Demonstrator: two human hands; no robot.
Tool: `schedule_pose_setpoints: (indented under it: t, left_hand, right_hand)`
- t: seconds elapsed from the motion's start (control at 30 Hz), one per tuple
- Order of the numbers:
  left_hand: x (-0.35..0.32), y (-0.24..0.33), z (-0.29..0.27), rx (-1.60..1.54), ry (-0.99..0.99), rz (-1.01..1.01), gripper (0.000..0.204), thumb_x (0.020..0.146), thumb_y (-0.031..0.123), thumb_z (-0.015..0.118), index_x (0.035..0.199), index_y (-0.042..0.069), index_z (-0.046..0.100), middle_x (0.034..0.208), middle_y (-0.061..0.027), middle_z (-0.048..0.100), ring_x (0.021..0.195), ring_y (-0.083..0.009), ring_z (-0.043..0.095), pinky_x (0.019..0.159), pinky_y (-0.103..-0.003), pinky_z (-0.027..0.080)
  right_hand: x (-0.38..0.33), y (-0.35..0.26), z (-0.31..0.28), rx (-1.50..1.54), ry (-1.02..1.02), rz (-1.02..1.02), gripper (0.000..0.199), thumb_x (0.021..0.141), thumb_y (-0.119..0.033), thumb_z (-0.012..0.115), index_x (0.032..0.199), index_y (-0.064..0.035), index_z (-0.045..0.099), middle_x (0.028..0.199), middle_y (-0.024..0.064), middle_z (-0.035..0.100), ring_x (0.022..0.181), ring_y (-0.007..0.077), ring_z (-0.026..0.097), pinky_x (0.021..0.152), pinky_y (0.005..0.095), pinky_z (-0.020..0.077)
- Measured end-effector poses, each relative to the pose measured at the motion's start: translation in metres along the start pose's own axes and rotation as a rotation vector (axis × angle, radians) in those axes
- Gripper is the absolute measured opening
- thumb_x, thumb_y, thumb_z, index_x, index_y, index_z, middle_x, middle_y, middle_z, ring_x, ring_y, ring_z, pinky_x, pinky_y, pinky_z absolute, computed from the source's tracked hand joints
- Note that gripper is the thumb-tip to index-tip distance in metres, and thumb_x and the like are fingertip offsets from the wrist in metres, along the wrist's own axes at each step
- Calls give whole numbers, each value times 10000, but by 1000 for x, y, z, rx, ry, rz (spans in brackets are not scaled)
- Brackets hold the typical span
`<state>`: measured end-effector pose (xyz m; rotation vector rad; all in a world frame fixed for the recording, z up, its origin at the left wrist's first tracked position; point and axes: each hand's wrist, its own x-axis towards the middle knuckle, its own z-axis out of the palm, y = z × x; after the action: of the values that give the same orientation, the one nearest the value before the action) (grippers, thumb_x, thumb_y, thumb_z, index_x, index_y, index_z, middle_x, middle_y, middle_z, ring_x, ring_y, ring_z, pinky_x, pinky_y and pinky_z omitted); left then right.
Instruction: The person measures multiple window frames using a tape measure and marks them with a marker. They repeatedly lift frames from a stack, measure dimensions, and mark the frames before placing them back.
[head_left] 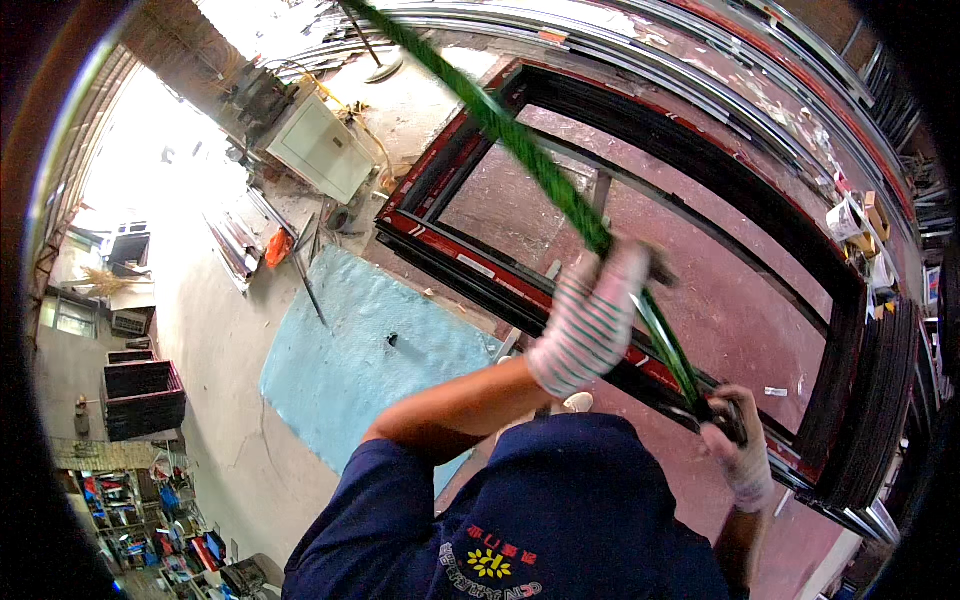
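Note:
A long, shiny green strap runs from the top of the view down to my hands, blurred in places. My left hand, in a white glove with thin stripes, is closed round it; the fingers are smeared by motion. Lower right, my right hand, also gloved, is closed at the lower end of the strap, where something dark shows that I cannot make out. Beneath both hands lies a stack of black and dark-red rectangular frames with crossbars inside.
Left of the frames, a light-blue sheet covers part of the floor. Beyond it stand a pale metal cabinet and an orange bag. Long metal profiles lie along the far side. A white bucket stands at the right.

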<state>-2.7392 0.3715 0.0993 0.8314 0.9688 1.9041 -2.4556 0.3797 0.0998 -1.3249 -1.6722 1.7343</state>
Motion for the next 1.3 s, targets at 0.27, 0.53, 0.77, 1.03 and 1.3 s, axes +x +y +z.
schedule_pose_setpoints:
  t: [0.27, 0.53, 0.77, 1.03, 1.3]
  left_hand:
    - [25, 4, -204, 59, 656, -275, 533, 928, 581, 572, 890, 53, 641, 744, -84, 651, 598, -230, 607, 494, -355, 486]
    - [18, -23, -239, 550, 850, -509, 569, 906, 628, 570, 734, 87, 602, 556, -25, 548, 398, -157, 536, 387, -303, 472]
    - [19, -23, -252, 638, 831, -550, 595, 937, 613, 530, 683, 78, 591, 513, -69, 594, 346, -152, 496, 350, -292, 379]
    - [17, -50, -266, 1118, 717, -443, 743, 950, 627, 474, 970, -84, 687, 845, -173, 696, 825, -301, 618, 809, -403, 489]
    - [-27, -7, -259, 875, 875, -454, 596, 866, 656, 610, 704, 84, 572, 565, -52, 523, 414, -152, 435, 367, -302, 327]
  right_hand:
    - [-64, 71, -136, -879, 273, -129, 242, 797, -132, 647, 987, -37, 530, 761, 75, 506, 704, 162, 495, 685, 312, 453]
    - [-58, 97, -139, -832, 349, -176, 190, 784, -124, 656, 926, -30, 571, 758, 102, 544, 678, 212, 515, 669, 330, 456]
    - [-49, 75, -121, -894, 346, -118, 181, 796, -92, 662, 935, -22, 569, 761, 109, 526, 677, 237, 524, 652, 347, 448]
    - [-68, 70, -120, -912, 411, -148, 192, 839, -88, 670, 1001, -5, 612, 889, 153, 636, 771, 271, 628, 726, 356, 507]
    - [-61, 95, -111, -1138, 474, -29, 286, 809, -278, 749, 989, -84, 640, 869, 139, 656, 855, 320, 639, 760, 425, 525]
